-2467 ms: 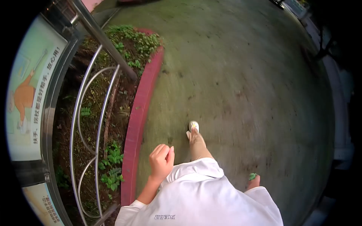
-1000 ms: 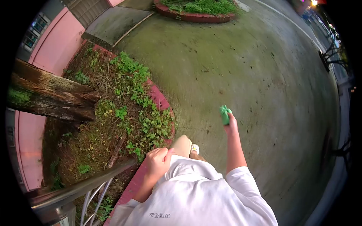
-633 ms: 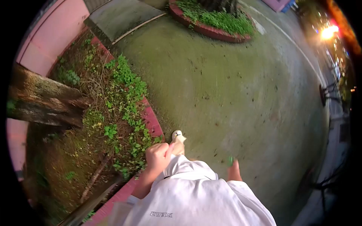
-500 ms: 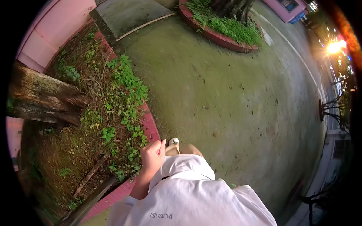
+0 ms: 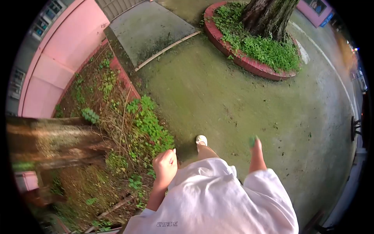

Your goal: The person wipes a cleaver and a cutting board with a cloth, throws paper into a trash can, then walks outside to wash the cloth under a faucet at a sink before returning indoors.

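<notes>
My left hand (image 5: pixel 165 167) is closed in front of my white shirt (image 5: pixel 218 199), near the leafy edge of the planting bed; whatever may be inside its curled fingers is hidden. On the other side, my right hand (image 5: pixel 256 145) hangs over the greenish pavement, closed on a small green object (image 5: pixel 252 141) that is blurred. A white shoe (image 5: pixel 201 139) shows on the ground between the two hands.
At left, a planting bed (image 5: pixel 85 191) holds plants and a thick tree trunk (image 5: pixel 58 142) beside a pink wall (image 5: pixel 58 58). A round red-edged planter (image 5: pixel 249 67) with another tree (image 5: pixel 269 19) stands ahead. A grey ramp (image 5: pixel 152 29) lies at upper left.
The metal railing has left the view, and the round planter has come nearer. My right hand, nearly hidden a moment ago, has swung forward with the green object. My left hand stays closed.
</notes>
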### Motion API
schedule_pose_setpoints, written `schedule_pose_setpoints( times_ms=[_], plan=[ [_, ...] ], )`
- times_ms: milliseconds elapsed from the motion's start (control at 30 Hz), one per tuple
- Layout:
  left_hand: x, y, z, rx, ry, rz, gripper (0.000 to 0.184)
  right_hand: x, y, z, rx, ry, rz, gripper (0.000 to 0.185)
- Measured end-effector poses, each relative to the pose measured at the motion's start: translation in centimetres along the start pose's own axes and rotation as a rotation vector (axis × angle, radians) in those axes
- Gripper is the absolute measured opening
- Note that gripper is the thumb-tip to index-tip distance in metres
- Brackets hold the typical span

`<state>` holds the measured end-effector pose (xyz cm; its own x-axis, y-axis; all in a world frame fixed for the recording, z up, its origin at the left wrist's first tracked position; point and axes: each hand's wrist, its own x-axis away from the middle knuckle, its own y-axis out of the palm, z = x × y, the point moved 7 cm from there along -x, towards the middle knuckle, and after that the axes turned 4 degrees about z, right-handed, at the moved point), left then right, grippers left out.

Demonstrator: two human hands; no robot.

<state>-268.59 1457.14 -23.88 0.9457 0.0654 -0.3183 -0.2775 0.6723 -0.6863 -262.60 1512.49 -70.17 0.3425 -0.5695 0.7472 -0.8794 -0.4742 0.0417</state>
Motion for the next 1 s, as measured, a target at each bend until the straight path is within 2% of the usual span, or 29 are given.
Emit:
schedule_pose_setpoints(
  times_ms=[33,67,100,167,233,333,433,467,500,533,567,667,800,933,967,1000],
  plan=[
    [-3.3,0.1,-0.1,-0.004,0.025,-0.024,0.038,4.2,12.5,-3.3,0.027,-0.025,-0.094,0.033],
    [-6.3,0.5,0.1,0.003,0.039,-0.031,0.038,7.7,22.2,-7.1,0.212,-0.069,-0.107,0.036],
    [-9.3,0.9,-0.1,0.004,0.026,-0.023,0.038,12.7,32.2,-10.9,0.342,-0.052,-0.189,0.031],
    [-15.3,1.7,-1.6,0.006,0.015,-0.031,0.038,13.3,48.6,-12.5,0.262,-0.168,-0.538,0.033],
    [-21.3,3.2,-4.1,-0.011,-0.036,-0.018,0.037,19.0,61.0,-15.0,0.226,-0.146,-0.798,0.035],
    [-30.6,7.0,-9.6,-0.021,-0.124,-0.023,0.035,20.2,72.5,-15.8,0.188,-0.089,-0.917,0.030],
    [-41.8,9.8,-14.1,0.023,-0.025,-0.071,0.031,12.6,76.3,-14.5,0.306,-0.105,-0.795,0.027],
    [-45.7,9.5,-15.2,0.042,-0.046,-0.056,0.031,8.1,75.4,-13.9,0.389,-0.128,-0.706,0.022],
    [-50.1,9.0,-15.6,0.045,-0.005,-0.023,0.030,3.4,72.0,-14.2,0.551,-0.106,-0.463,0.021],
    [-54.3,8.5,-16.2,0.042,0.041,0.006,0.029,-3.5,67.0,-12.9,0.423,0.002,-0.230,0.023],
    [-58.0,7.8,-17.0,0.050,-0.015,0.031,0.029,-6.2,63.2,-13.8,0.323,0.067,-0.077,0.023],
    [-67.5,8.1,-21.8,0.014,-0.198,0.083,0.036,-7.0,57.6,-19.6,0.141,0.127,0.199,0.024],
    [-79.3,13.0,-26.8,0.007,-0.281,0.032,0.039,-10.1,60.3,-23.5,0.083,0.151,0.362,0.025],
    [-91.8,19.6,-28.8,-0.029,-0.184,-0.058,0.036,-16.5,67.9,-24.4,0.065,0.195,0.420,0.026],
    [-95.2,21.2,-29.0,-0.030,-0.179,-0.065,0.036,-18.5,70.6,-24.8,0.212,0.188,0.377,0.026],
    [-98.8,22.9,-29.1,-0.033,-0.170,-0.067,0.035,-21.7,74.6,-25.4,0.806,0.105,0.203,0.027]
  ],
)
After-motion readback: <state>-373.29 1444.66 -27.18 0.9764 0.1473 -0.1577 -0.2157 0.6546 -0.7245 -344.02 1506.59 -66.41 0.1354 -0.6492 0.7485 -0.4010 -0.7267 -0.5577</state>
